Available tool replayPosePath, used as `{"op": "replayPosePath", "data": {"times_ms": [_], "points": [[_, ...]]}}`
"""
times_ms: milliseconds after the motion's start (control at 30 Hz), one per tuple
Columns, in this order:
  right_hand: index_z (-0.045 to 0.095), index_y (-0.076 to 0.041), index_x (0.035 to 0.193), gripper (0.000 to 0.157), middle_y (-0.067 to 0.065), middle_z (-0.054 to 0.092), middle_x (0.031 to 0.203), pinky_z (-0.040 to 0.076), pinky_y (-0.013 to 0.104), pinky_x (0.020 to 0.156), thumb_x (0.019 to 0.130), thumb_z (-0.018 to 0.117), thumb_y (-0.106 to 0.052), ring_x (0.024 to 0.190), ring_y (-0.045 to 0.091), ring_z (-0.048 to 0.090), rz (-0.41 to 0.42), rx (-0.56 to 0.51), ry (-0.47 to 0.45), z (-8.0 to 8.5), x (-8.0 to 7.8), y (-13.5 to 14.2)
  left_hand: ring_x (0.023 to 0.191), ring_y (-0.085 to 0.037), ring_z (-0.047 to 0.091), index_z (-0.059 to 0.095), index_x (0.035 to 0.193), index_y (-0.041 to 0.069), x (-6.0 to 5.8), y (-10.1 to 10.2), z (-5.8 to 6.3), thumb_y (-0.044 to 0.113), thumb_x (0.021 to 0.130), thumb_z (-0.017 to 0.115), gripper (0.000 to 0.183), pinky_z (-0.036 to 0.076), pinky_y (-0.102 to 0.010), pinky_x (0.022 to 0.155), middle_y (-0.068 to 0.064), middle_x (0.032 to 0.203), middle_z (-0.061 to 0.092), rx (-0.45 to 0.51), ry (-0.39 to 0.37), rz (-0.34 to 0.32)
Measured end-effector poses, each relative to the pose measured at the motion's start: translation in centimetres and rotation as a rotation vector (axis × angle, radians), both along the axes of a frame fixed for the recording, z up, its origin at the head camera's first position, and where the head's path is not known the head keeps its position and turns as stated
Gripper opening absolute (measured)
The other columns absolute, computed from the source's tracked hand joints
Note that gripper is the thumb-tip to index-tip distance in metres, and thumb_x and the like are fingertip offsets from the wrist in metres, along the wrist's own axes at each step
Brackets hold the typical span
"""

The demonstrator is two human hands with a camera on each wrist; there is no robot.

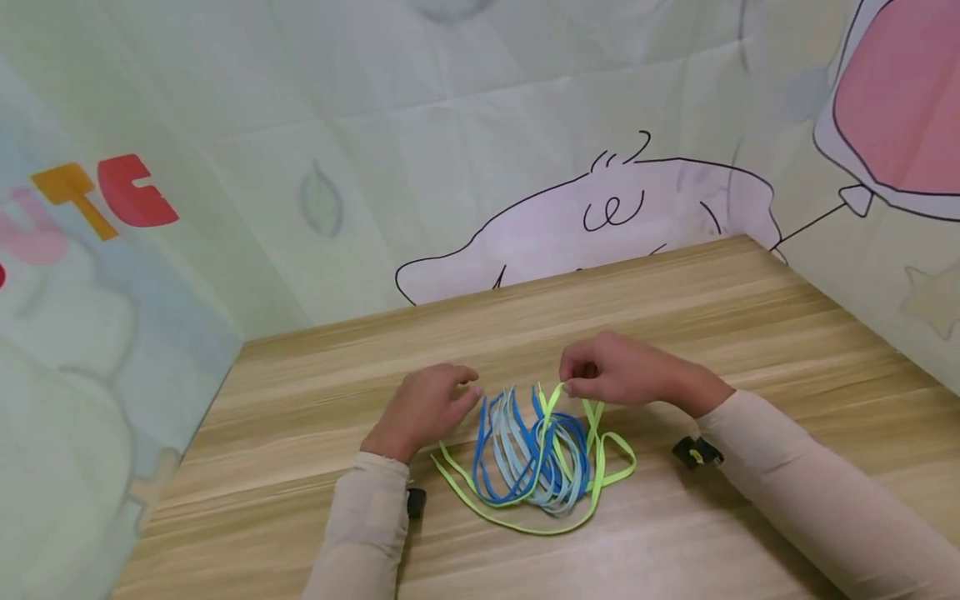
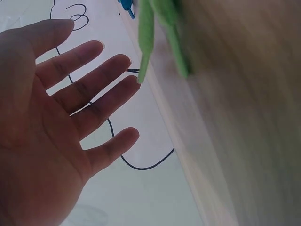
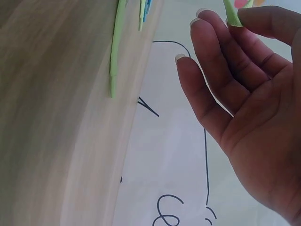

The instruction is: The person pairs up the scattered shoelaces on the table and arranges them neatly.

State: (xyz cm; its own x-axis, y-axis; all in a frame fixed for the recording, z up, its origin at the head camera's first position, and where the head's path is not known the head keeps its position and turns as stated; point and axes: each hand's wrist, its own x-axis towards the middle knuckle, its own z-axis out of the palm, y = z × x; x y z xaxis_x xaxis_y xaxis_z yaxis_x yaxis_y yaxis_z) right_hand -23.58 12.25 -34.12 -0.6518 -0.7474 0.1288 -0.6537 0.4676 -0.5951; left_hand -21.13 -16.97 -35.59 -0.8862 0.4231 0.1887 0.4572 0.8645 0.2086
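A loose pile of flat shoelaces lies on the wooden table between the hands in the head view. Dark blue laces (image 1: pixel 477 467) and pale blue laces (image 1: pixel 558 508) overlap in loops, with a yellow-green lace (image 1: pixel 555 532) curving around them. My right hand (image 1: pixel 626 371) pinches a raised fold of the yellow-green lace (image 3: pixel 233 16) between thumb and index finger, above the pile's far side. To the left of the pile, my left hand (image 1: pixel 431 408) hovers with relaxed fingers and holds nothing. Two green lace tips (image 2: pixel 146 37) show beside its spread fingers in the left wrist view.
The wood-grain table (image 1: pixel 315 375) reaches a printed fabric backdrop (image 1: pixel 360 167) at the back, which also runs along both sides. Dark wrist devices sit under the left sleeve (image 1: pixel 360 517) and the right sleeve (image 1: pixel 810 475).
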Motion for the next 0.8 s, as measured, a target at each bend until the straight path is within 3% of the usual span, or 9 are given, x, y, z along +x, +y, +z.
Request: {"op": "replayPosePath", "data": {"times_ms": [200, 367, 533, 800], "points": [[0.062, -0.021, 0.083, 0.005, -0.009, 0.060, 0.074, 0.049, 0.028, 0.061, 0.087, 0.062, -0.018, 0.068, 0.009, 0.056, -0.002, -0.015, -0.038, 0.2, 0.1, 0.0, 0.110, -0.017, 0.055, 0.065, 0.113, 0.013, 0.0, 0.2, 0.0, 0.033, 0.093, 0.055, 0.030, 0.040, -0.034, 0.094, 0.001, 0.112, 0.064, 0.030, -0.035, -0.024], [0.061, -0.020, 0.080, 0.007, -0.006, 0.062, 0.073, 0.045, 0.027, 0.055, 0.087, 0.063, -0.019, 0.063, 0.010, 0.054, 0.018, -0.049, -0.127, 0.1, 0.1, -0.1, 0.111, -0.017, 0.054, 0.064, 0.114, 0.013, 0.0, 0.7, 0.1, 0.033, 0.093, 0.054, 0.031, 0.039, -0.034, 0.096, 0.001, 0.114, 0.063, 0.085, -0.077, -0.063], [0.062, -0.018, 0.081, 0.012, -0.003, 0.064, 0.075, 0.044, 0.030, 0.055, 0.091, 0.057, -0.018, 0.067, 0.016, 0.057, 0.057, -0.111, -0.224, 0.2, 0.1, 0.0, 0.108, -0.013, 0.055, 0.065, 0.114, 0.011, 0.2, 1.3, 0.2, 0.031, 0.093, 0.055, 0.031, 0.042, -0.033, 0.093, 0.003, 0.112, 0.063, 0.225, -0.154, -0.102], [0.062, -0.008, 0.085, 0.015, 0.007, 0.065, 0.078, 0.048, 0.048, 0.073, 0.094, 0.053, -0.016, 0.074, 0.026, 0.061, 0.132, -0.280, -0.371, 0.6, 0.2, 0.0, 0.100, -0.005, 0.057, 0.064, 0.116, 0.015, 0.8, 3.1, 0.7, 0.046, 0.093, 0.049, 0.042, 0.045, -0.031, 0.089, 0.012, 0.107, 0.062, 0.498, -0.378, -0.174]]}}
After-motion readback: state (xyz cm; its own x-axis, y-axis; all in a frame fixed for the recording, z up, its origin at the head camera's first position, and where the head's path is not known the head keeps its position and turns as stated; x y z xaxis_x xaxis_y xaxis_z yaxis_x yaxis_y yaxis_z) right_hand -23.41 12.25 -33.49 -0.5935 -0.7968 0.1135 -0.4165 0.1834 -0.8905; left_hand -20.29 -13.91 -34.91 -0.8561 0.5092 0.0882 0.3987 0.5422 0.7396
